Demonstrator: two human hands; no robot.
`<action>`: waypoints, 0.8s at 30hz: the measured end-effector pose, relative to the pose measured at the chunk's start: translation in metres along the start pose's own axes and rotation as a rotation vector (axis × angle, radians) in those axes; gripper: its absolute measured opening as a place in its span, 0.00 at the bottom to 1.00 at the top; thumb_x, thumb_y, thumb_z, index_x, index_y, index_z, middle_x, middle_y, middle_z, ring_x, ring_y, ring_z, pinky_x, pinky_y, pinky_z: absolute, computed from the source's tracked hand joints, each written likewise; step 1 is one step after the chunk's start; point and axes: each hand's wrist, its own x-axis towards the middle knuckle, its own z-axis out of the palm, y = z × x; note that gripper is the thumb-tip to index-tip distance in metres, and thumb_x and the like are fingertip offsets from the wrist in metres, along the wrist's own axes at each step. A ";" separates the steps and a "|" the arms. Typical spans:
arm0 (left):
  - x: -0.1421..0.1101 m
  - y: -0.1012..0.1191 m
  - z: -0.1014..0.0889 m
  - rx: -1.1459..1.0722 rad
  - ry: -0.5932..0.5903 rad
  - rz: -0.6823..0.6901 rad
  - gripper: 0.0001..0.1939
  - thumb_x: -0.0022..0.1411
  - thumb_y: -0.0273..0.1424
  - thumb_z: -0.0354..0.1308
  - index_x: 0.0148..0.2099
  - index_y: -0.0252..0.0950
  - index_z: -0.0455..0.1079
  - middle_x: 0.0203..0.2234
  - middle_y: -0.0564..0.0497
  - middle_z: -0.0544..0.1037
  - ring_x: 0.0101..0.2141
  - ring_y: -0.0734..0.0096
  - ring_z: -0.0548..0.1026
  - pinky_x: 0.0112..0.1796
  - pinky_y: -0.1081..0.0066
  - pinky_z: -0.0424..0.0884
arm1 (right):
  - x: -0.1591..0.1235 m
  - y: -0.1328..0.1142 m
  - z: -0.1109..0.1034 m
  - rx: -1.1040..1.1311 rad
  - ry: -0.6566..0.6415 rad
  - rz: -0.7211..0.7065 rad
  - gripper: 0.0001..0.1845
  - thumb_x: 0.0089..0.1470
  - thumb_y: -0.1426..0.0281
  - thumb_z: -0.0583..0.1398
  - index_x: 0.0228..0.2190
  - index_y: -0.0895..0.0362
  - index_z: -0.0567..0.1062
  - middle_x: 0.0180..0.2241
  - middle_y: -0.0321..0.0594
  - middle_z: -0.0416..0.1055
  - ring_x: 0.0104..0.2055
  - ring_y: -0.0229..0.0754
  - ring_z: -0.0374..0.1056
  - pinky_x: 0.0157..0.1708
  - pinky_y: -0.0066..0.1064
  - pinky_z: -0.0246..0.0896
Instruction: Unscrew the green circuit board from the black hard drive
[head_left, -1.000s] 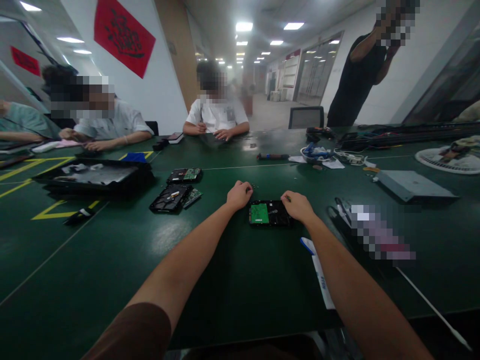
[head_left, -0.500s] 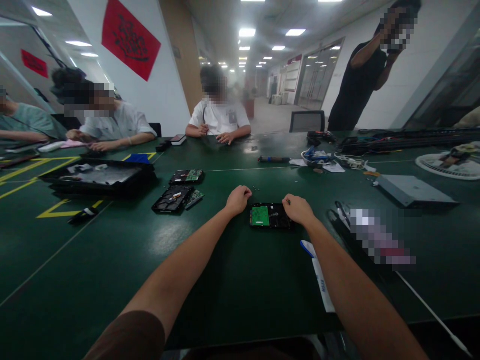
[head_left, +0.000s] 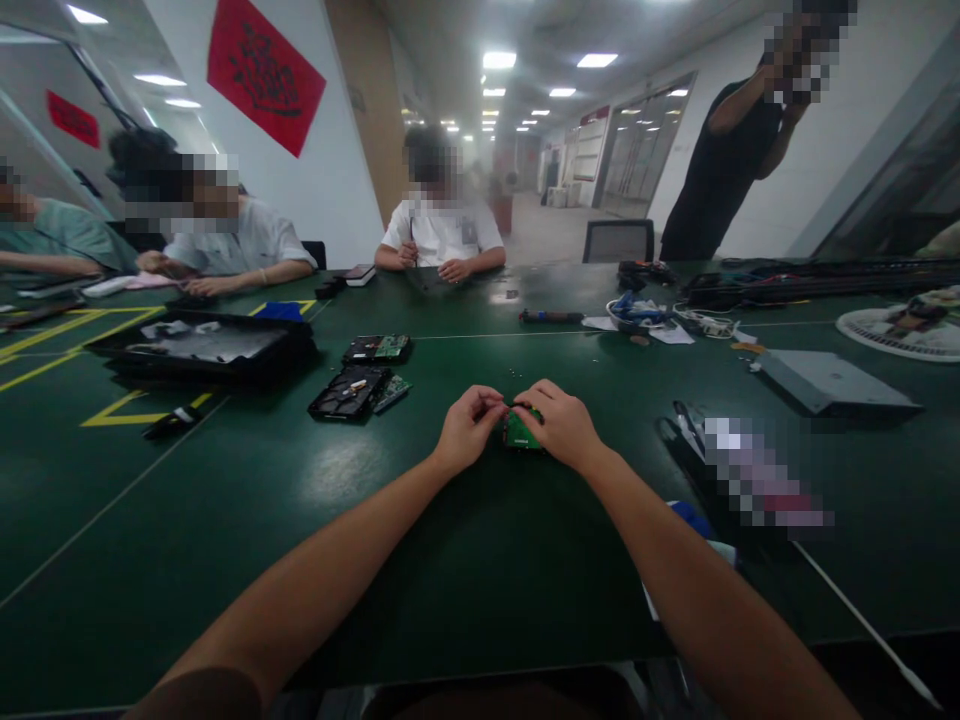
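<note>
The person's two bare hands meet near the middle of the dark green table (head_left: 420,560), over a flat black rectangular drive with a bright green circuit board (head_left: 522,436) on its left part. The drive lies flat on the table, directly in front of the person; the right hand (head_left: 564,424) covers its right part. The left hand (head_left: 466,432) is at the drive's upper left corner, its thumb and fingers drawn together at the tips. The right hand's fingers are bent and brought in close to them above the board's far edge. Something small and dark shows where the fingertips meet, but which hand pinches it, if either does, cannot be told.

Just beyond the hands lie a few tiny pale bits (head_left: 514,372). To the left, well apart, are a black drive with a green board (head_left: 390,346), a black open-looking drive casing (head_left: 330,396) and, beside that casing, a loose grey-green circuit board (head_left: 393,394). Farther left stands a wide black shallow tray (head_left: 281,358). A flat grey metal box (head_left: 832,376) rests on the right.
</note>
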 end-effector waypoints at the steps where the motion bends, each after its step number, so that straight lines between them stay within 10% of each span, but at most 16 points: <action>1: 0.000 0.002 0.002 -0.030 0.018 -0.006 0.13 0.64 0.36 0.63 0.48 0.36 0.69 0.35 0.49 0.79 0.37 0.67 0.79 0.41 0.67 0.74 | 0.001 -0.005 0.002 0.013 -0.010 -0.027 0.11 0.67 0.63 0.56 0.44 0.53 0.76 0.45 0.44 0.74 0.44 0.43 0.71 0.43 0.31 0.64; 8: -0.001 0.001 0.007 -0.171 0.050 -0.058 0.16 0.62 0.38 0.65 0.47 0.35 0.70 0.32 0.49 0.81 0.34 0.66 0.81 0.38 0.65 0.77 | 0.002 -0.008 0.006 0.064 -0.021 -0.057 0.11 0.67 0.66 0.56 0.40 0.53 0.78 0.42 0.41 0.77 0.42 0.40 0.72 0.43 0.30 0.63; 24: -0.008 0.008 0.008 0.268 0.020 0.091 0.11 0.70 0.32 0.55 0.52 0.37 0.71 0.41 0.48 0.83 0.40 0.67 0.82 0.43 0.67 0.78 | 0.003 -0.008 0.013 -0.006 0.021 0.013 0.12 0.66 0.65 0.55 0.42 0.54 0.78 0.42 0.43 0.76 0.42 0.42 0.71 0.41 0.31 0.63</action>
